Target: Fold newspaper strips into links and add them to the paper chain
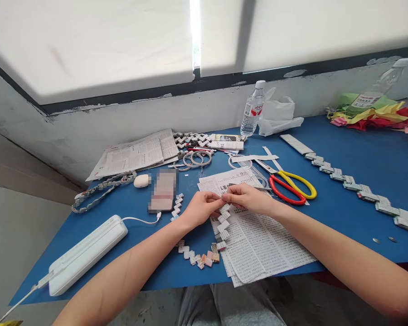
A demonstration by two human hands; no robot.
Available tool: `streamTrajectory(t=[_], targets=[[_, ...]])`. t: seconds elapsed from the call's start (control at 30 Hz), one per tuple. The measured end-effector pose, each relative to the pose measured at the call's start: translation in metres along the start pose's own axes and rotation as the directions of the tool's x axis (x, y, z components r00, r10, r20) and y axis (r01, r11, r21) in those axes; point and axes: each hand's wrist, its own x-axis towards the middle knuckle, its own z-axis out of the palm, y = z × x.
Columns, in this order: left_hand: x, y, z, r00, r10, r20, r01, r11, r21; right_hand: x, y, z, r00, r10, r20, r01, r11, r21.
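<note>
A zigzag chain of folded paper (pixel 223 226) hangs down from my fingertips, then curves left across the blue table. My left hand (pixel 204 208) pinches its upper end. Fingertip to fingertip with it, my right hand (pixel 241 198) is closed at the same end of the chain; the exact spot it grips is hidden by the fingers. Sheets of newspaper (pixel 258 249) lie under both hands. Just right of the right hand rest scissors (pixel 290 185) with one red and one yellow handle, their blades pointing up and left.
A phone (pixel 162 190) with a cable lies left of my hands, near a white power bank-like case (pixel 88 253). Folded newspapers (pixel 136 156), tape rings (pixel 197 159) and a water bottle (pixel 253 108) are behind. Another paper chain (pixel 352 183) runs along the right.
</note>
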Motion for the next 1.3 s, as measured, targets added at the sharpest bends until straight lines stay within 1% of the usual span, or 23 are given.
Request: streamTrajectory(t=[0.07,0.13,0.17,0.23,0.27,0.33,0.4,0.43,0.5,0.57,0.6,0.67,0.73,0.8,0.83,1.0,1.07,1.13,1.2,1.23,1.3], targets=[[0.0,0.002,-0.001,1.0,0.016,0.0,-0.016,1.0,0.001,0.001,0.0,0.002,0.999,-0.01,-0.036,0.011,0.999,0.03],[0.001,0.005,-0.004,0.998,0.064,-0.011,-0.064,0.997,0.038,0.002,-0.001,0.002,0.997,-0.026,-0.073,0.032,0.997,0.073],[0.002,0.005,-0.006,0.994,0.1,-0.036,-0.097,0.993,0.07,0.002,-0.001,0.002,0.995,-0.032,-0.093,0.041,0.995,0.094],[0.006,0.007,-0.013,0.973,0.186,-0.134,-0.164,0.974,0.156,0.003,-0.002,0.0,0.99,-0.038,-0.134,0.052,0.993,0.104],[0.007,0.008,-0.016,0.953,0.227,-0.202,-0.186,0.961,0.203,0.003,-0.003,-0.001,0.987,-0.044,-0.157,0.056,0.996,0.07],[0.011,0.009,-0.024,0.894,0.293,-0.338,-0.197,0.936,0.29,0.002,-0.004,-0.001,0.979,-0.088,-0.182,0.073,0.993,-0.089],[0.013,0.011,-0.032,0.844,0.32,-0.431,-0.179,0.925,0.335,0.0,-0.004,0.0,0.973,-0.18,-0.145,0.128,0.942,-0.312],[0.014,0.013,-0.035,0.83,0.318,-0.458,-0.168,0.926,0.337,-0.001,-0.005,0.002,0.971,-0.216,-0.1,0.159,0.901,-0.404],[0.015,0.017,-0.041,0.827,0.297,-0.477,-0.152,0.936,0.318,-0.003,-0.006,0.004,0.968,-0.249,-0.006,0.21,0.829,-0.519],[0.014,0.021,-0.044,0.848,0.254,-0.466,-0.146,0.956,0.255,-0.004,-0.006,0.006,0.969,-0.244,0.041,0.223,0.789,-0.572],[0.014,0.023,-0.046,0.859,0.228,-0.459,-0.153,0.969,0.195,-0.004,-0.006,0.006,0.969,-0.241,0.048,0.222,0.781,-0.583],[0.014,0.026,-0.05,0.877,0.188,-0.442,-0.19,0.981,0.041,-0.002,-0.005,0.006,0.97,-0.241,0.041,0.219,0.782,-0.583],[0.016,0.027,-0.055,0.888,0.164,-0.43,-0.222,0.971,-0.088,0.001,-0.003,0.005,0.969,-0.244,0.023,0.214,0.798,-0.564],[0.019,0.026,-0.062,0.885,0.15,-0.441,-0.233,0.962,-0.14,0.003,-0.002,0.005,0.966,-0.26,-0.002,0.218,0.814,-0.539],[0.02,0.025,-0.065,0.876,0.144,-0.46,-0.238,0.959,-0.153,0.004,-0.001,0.005,0.965,-0.262,-0.023,0.212,0.826,-0.523],[0.03,0.02,-0.079,0.804,0.162,-0.572,-0.319,0.93,-0.185,0.005,-0.001,0.002,0.962,-0.203,-0.184,0.104,0.892,-0.44],[0.035,0.019,-0.082,0.758,0.173,-0.63,-0.357,0.917,-0.178,0.003,-0.002,-0.001,0.958,-0.204,-0.203,0.106,0.906,-0.411],[0.038,0.018,-0.084,0.705,0.186,-0.684,-0.384,0.912,-0.147,0.001,-0.004,-0.004,0.948,-0.197,-0.25,0.089,0.919,-0.385],[0.04,0.018,-0.086,0.667,0.201,-0.717,-0.387,0.916,-0.104,-0.001,-0.008,-0.007,0.922,-0.185,-0.34,0.053,0.931,-0.362],[0.04,0.018,-0.088,0.657,0.205,-0.725,-0.378,0.922,-0.082,-0.003,-0.01,-0.009,0.905,-0.181,-0.385,0.043,0.939,-0.34],[0.036,0.019,-0.088,0.651,0.219,-0.727,-0.347,0.937,-0.028,-0.005,-0.013,-0.012,0.872,-0.193,-0.45,0.068,0.958,-0.279]])
